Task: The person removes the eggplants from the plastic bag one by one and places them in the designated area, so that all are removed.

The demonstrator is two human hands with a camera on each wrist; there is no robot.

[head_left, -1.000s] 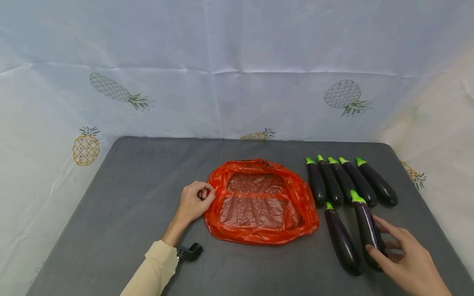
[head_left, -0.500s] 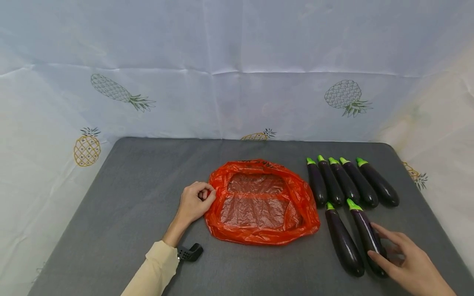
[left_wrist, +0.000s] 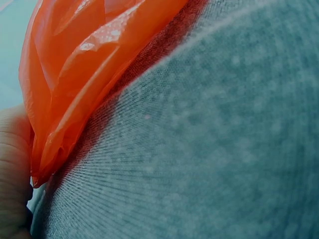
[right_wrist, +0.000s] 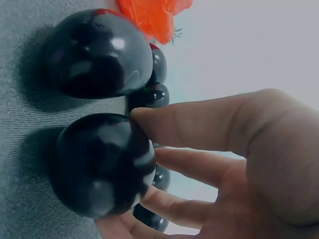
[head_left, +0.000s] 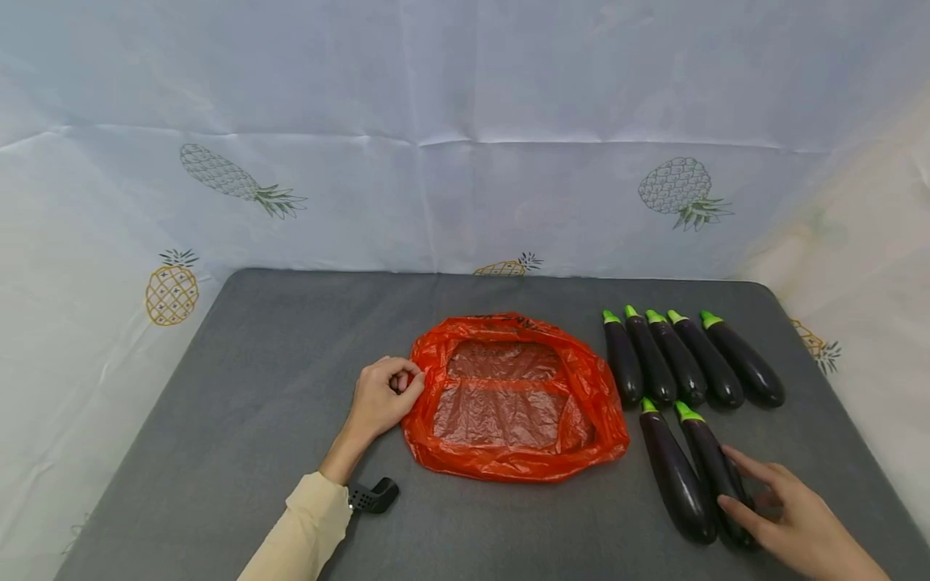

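Note:
A thin red plastic bag (head_left: 508,466) lies spread with its mouth facing up and its rim rolled outward. My left hand (head_left: 381,395) pinches its left edge between thumb and finger; in the left wrist view the gathered plastic (left_wrist: 84,64) runs down to the thumb. My right hand (head_left: 792,516) grips the lower part of a dark purple eggplant (head_left: 714,460), with the thumb on the near side and fingers curled round the other. In the right wrist view this eggplant (right_wrist: 102,164) sits low over the cloth. Another eggplant (head_left: 672,480) lies just left of it.
Behind these two, several more eggplants (head_left: 679,363) lie in a row, green stem ends pointing away. Grey cloth (head_left: 276,355) covers the table. A pale curtain with pineapple prints (head_left: 436,202) hangs along the back and sides.
My right hand has lowered the eggplant and brought it slightly nearer and to the left, beside the other front one. My left hand stays at the bag's edge.

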